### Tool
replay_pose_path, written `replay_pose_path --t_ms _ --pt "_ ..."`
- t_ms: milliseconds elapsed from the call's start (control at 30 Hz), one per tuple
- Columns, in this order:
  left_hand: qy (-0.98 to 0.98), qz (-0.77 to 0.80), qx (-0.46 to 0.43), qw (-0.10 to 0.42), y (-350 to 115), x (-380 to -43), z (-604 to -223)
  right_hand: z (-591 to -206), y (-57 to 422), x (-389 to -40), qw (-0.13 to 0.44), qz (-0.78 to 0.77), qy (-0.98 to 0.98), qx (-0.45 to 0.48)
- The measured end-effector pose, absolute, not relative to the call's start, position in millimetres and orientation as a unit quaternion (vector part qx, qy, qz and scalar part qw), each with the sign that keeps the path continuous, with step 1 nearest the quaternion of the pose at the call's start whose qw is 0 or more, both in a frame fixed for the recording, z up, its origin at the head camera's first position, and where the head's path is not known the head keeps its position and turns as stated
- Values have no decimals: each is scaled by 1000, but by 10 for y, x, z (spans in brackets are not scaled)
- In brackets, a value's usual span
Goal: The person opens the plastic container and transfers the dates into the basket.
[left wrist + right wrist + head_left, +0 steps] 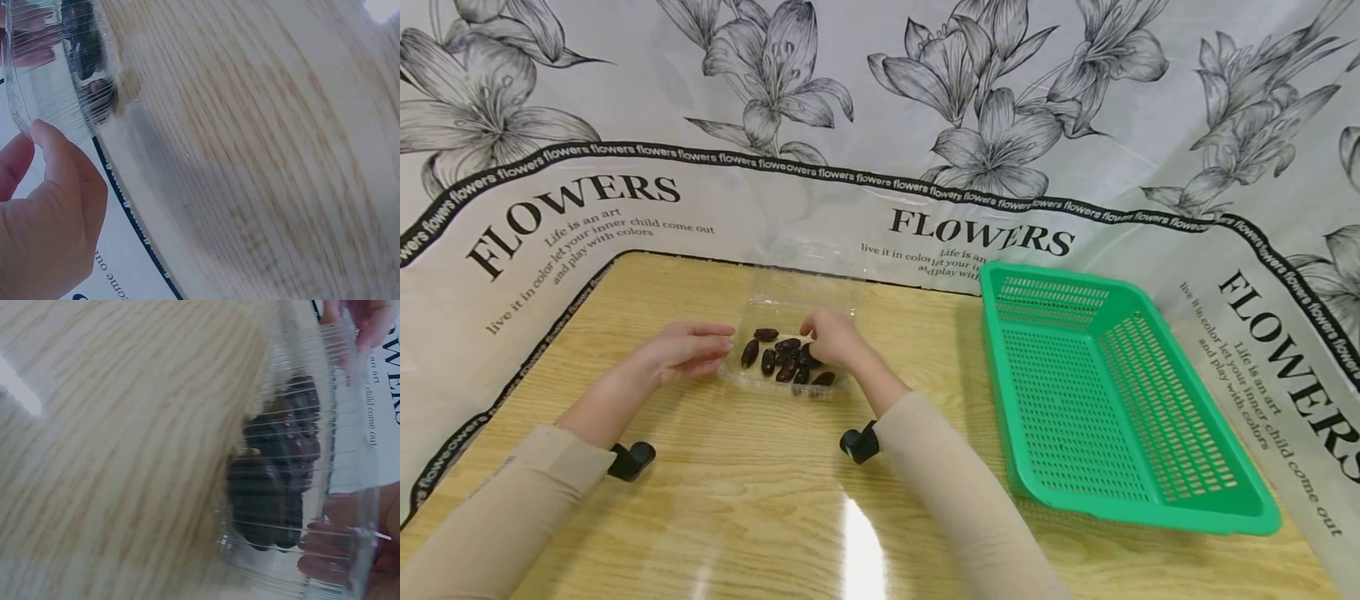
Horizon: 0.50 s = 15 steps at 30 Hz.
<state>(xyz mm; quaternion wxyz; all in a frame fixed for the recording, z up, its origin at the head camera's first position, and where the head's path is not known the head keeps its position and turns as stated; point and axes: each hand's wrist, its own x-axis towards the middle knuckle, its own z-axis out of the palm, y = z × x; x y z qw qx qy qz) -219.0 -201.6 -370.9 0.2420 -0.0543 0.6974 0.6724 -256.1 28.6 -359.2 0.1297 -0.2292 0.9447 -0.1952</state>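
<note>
A clear plastic box [752, 379] stands on the table with its lid raised at the back. Several dark brown dates [787, 358] lie inside, mostly clustered toward its right half. My left hand [688, 350] is at the box's left side; in the left wrist view this hand [56, 212] pinches the rim near a corner. My right hand [835, 337] reaches into the box from the right, fingers bent downward beside the dates. Through the ribbed wall in the right wrist view, the right fingers [328, 550] show close to the dates [269, 500]; whether they grip one is unclear.
A green plastic basket [1075, 400] with a perforated bottom and sides stands on the right of the wooden table [737, 508]. A white flower-printed cloth [850, 108] hangs round the back and sides. Black wrist straps [632, 461] show at both wrists.
</note>
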Motion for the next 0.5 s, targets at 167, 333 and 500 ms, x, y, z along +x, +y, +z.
replay_pose_path --t_ms 167,333,500 --pt "697 672 -57 244 -2025 -2204 -3716 -3686 220 -2552 90 -113 967 -211" --pt "692 677 -62 245 -2020 -2204 -3706 -3752 167 -2540 67 -50 976 -200" --pt "679 691 -45 245 -2077 -2220 -3737 -3780 121 -2549 58 -21 979 -194"
